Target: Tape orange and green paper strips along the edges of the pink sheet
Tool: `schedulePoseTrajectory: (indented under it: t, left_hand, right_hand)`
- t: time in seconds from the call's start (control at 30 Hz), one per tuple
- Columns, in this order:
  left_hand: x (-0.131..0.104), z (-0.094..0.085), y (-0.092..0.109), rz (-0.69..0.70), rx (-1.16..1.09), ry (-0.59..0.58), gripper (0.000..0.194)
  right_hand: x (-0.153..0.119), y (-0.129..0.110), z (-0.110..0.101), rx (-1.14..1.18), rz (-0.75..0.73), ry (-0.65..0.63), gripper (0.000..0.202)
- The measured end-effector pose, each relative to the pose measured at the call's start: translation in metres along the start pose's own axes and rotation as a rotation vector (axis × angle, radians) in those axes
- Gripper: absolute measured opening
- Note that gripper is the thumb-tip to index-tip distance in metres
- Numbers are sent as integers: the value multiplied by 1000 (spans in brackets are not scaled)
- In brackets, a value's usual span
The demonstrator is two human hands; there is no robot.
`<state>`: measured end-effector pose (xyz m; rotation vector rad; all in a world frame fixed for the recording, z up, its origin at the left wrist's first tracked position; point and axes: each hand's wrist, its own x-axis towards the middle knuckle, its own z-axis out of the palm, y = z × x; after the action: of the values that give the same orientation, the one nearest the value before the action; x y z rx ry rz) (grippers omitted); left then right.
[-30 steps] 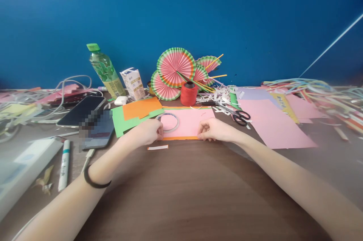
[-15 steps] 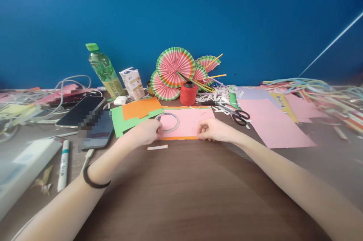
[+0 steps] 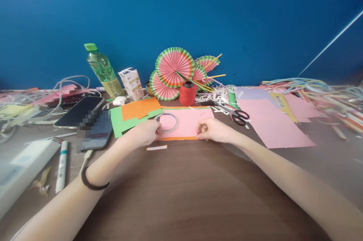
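Note:
A pink sheet (image 3: pixel 185 123) with an orange strip (image 3: pixel 181 138) along its near edge lies flat on the table. My left hand (image 3: pixel 151 131) pinches the sheet's near left corner, its fingers closed. At the near right corner my right hand (image 3: pixel 206 129) has its fingertips pressed together on the edge. A roll of tape (image 3: pixel 176 123) lies on the sheet beside my left hand. Just in front of that hand is a small white strip with orange ends (image 3: pixel 157 148).
Behind the sheet stand a red thread spool (image 3: pixel 187 94) and pleated paper fans (image 3: pixel 175 67). Scissors (image 3: pixel 240 117) and pink paper (image 3: pixel 275 123) lie right. At left are green paper (image 3: pixel 117 122), phones (image 3: pixel 81 111), a marker (image 3: pixel 62 167), a bottle (image 3: pixel 104 70) and a carton (image 3: pixel 132 84).
The whole view has shifted very slightly, with objects appearing a little further left. Both hands keep their places at the sheet's near edge.

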<state>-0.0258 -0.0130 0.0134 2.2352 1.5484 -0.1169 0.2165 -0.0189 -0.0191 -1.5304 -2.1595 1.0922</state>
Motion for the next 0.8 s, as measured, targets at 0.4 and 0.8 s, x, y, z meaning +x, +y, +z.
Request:
schedulePoseTrajectory:
  t: [0.4, 0.8]
  left_hand:
    - [2, -10, -4, -112, 6, -77, 17]
    - [-6, -18, -5, -28, 40, -36, 7]
  right_hand:
    - [2, 21, -19, -62, 48, -117, 21]
    - [1, 22, -21, -38, 5, -146, 20]
